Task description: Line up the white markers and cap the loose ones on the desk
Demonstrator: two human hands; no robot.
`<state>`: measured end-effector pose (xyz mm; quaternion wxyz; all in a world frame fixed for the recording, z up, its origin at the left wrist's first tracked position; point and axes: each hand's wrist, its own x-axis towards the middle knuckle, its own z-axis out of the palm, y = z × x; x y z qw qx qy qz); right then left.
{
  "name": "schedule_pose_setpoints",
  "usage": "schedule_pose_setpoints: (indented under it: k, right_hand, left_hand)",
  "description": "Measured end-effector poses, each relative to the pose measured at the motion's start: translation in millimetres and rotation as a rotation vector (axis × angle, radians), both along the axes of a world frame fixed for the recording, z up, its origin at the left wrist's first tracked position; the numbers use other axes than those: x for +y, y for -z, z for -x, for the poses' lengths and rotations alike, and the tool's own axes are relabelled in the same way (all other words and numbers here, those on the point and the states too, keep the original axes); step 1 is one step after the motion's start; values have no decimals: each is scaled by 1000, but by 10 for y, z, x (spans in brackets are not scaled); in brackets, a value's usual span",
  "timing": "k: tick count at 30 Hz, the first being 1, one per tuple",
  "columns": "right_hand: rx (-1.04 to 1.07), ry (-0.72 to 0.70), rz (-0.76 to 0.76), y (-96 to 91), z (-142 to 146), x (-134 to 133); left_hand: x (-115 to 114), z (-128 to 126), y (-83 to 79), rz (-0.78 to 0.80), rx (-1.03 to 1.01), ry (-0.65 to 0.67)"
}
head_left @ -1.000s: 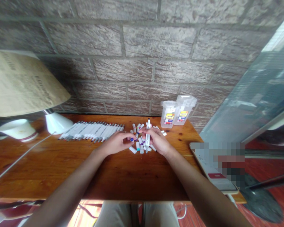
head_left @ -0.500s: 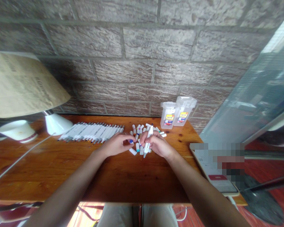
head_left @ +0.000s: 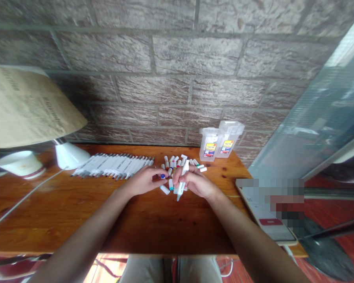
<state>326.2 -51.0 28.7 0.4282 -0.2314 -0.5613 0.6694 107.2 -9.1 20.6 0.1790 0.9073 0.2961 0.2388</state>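
Observation:
My right hand (head_left: 194,181) is closed around a white marker (head_left: 181,188), held at a slant with its grey end down toward the table and its white end up. My left hand (head_left: 146,180) pinches a small marker cap with a blue end (head_left: 163,176) between thumb and fingers. Beneath and behind both hands lies a loose group of white marker caps (head_left: 171,184) with coloured ends, partly hidden by my fingers. One white cap (head_left: 165,190) rests just in front of my left fingertips.
A row of white markers (head_left: 115,166) lies left of my hands. Two clear plastic cases (head_left: 209,145) stand at the wall. A lamp (head_left: 69,155), its cord and a paper cup (head_left: 20,164) are on the left. A tablet-like device (head_left: 271,220) lies at the right edge.
The marker in my right hand has shifted slightly down and left. Its upper end looked dark before and now looks white. My left hand stays nearly still with the blue-ended cap.

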Motion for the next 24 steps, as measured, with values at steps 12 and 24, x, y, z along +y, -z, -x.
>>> schedule_pose_setpoints:
  k: [12,24]
  right_hand:
    - [90,160,65,-37,28,45]
    - [209,299,175,-34,0,124]
  left_hand:
    - [-25,-1,-44,67,-28,-49]
    - [117,97,45,-45,6,-182]
